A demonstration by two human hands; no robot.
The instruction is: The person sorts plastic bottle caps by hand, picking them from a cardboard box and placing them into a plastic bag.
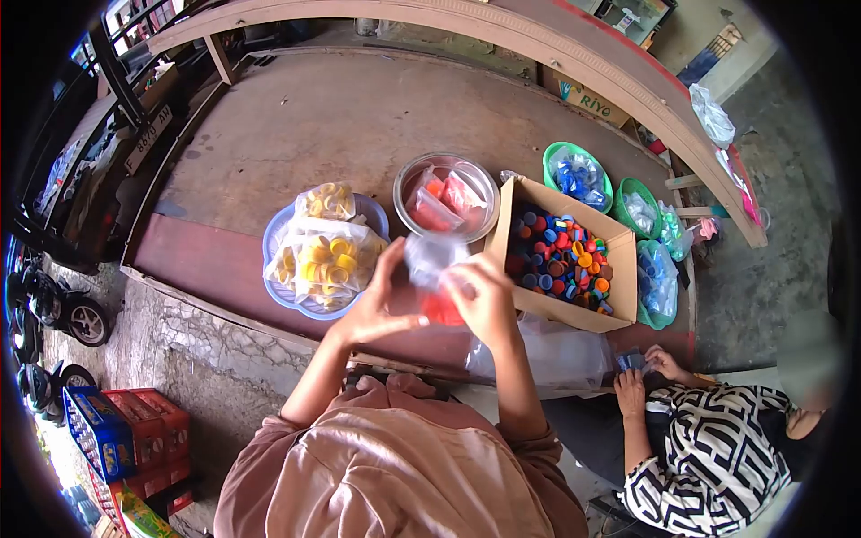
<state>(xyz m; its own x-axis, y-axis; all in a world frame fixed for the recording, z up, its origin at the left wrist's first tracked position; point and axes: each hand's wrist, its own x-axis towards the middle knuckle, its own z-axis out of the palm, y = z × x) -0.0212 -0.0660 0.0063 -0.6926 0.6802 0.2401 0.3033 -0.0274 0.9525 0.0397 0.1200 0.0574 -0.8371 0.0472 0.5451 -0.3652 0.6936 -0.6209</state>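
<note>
A blurred clear plastic bag with red lower part points at the tabletop's near edge; right hand pinches it; left hand, spread, flanks it.

A worn brown wooden bench stands beneath a wooden beam. Grey concrete floor stretches right; left, motorcycles stand by cracked concrete in daylight.

Angles left forearm toward one o'clock, right forearm toward eleven; spreads left hand, pinches with right hand.
</note>
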